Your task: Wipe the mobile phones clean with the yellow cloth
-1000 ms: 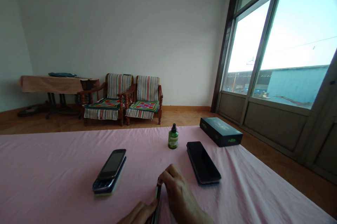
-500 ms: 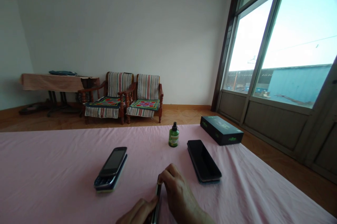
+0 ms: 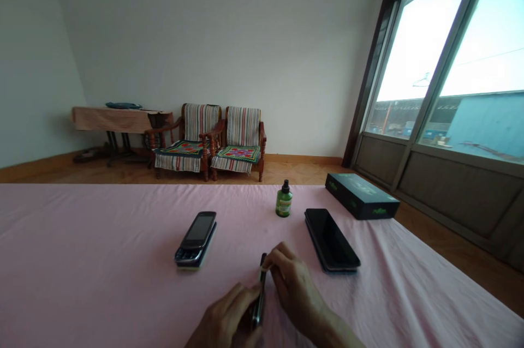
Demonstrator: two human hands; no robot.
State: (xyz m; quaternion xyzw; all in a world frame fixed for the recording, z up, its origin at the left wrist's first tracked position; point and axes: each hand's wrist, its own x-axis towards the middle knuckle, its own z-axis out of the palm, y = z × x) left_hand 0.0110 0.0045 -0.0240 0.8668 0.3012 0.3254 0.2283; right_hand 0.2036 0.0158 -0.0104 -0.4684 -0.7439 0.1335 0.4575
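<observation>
My left hand [image 3: 226, 317] and my right hand [image 3: 293, 288] both hold a slim dark phone [image 3: 259, 292] upright on its edge, low in the view. The left hand grips its lower part, and the right fingertips pinch its top end. To the left lies a slider phone [image 3: 197, 241] on a dark case. To the right a black smartphone [image 3: 331, 240] lies face up on a dark case, near my right hand but apart from it. A green bottle with a black spray top [image 3: 284, 201] stands beyond my hands.
All of this lies on a pink sheet [image 3: 102, 244]. A dark green box [image 3: 362, 196] sits at its far right edge. Beyond it are a wooden floor, a draped table [image 3: 117, 119], striped wooden armchairs [image 3: 208, 141] and a large window [image 3: 434, 59].
The camera view has turned, moving the room and objects up and to the right. My hands and the phone between them have shifted with this view, and my left hand now shows more.
</observation>
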